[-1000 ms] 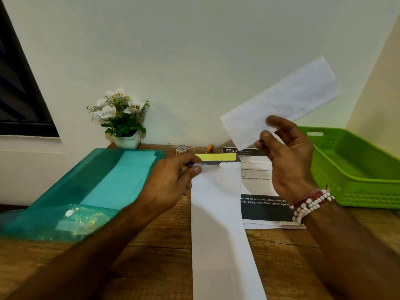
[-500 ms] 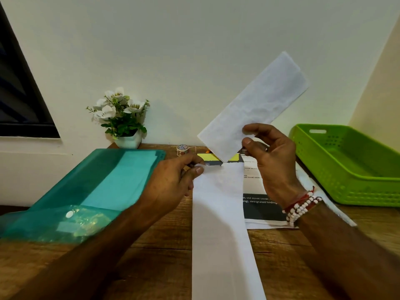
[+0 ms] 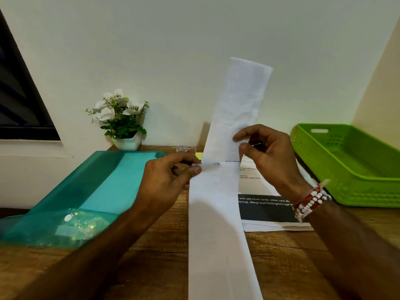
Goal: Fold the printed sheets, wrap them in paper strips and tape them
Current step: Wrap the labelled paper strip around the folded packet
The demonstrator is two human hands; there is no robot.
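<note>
A long white paper strip (image 3: 216, 230) runs from the table's near edge toward the wall. My left hand (image 3: 166, 182) pinches its far left corner between thumb and forefinger. My right hand (image 3: 268, 156) holds a folded white sheet (image 3: 238, 107) upright by its lower right side, its bottom edge just above the strip's far end. A printed sheet (image 3: 266, 208) with a dark band lies flat on the table under my right wrist. A small tape roll (image 3: 181, 148) sits by the wall behind my left hand.
A teal plastic folder (image 3: 91, 191) lies at the left. A white pot of flowers (image 3: 121, 122) stands at the back wall. A green plastic basket (image 3: 350, 165) sits at the right. A yellow sticky note (image 3: 199, 155) peeks out beside the tape roll. The table (image 3: 151, 267) is wooden.
My right hand has moved left and turned the folded sheet from slanting right to nearly upright, bringing its bottom edge to the strip's far end. My left hand has stayed pinched on the strip.
</note>
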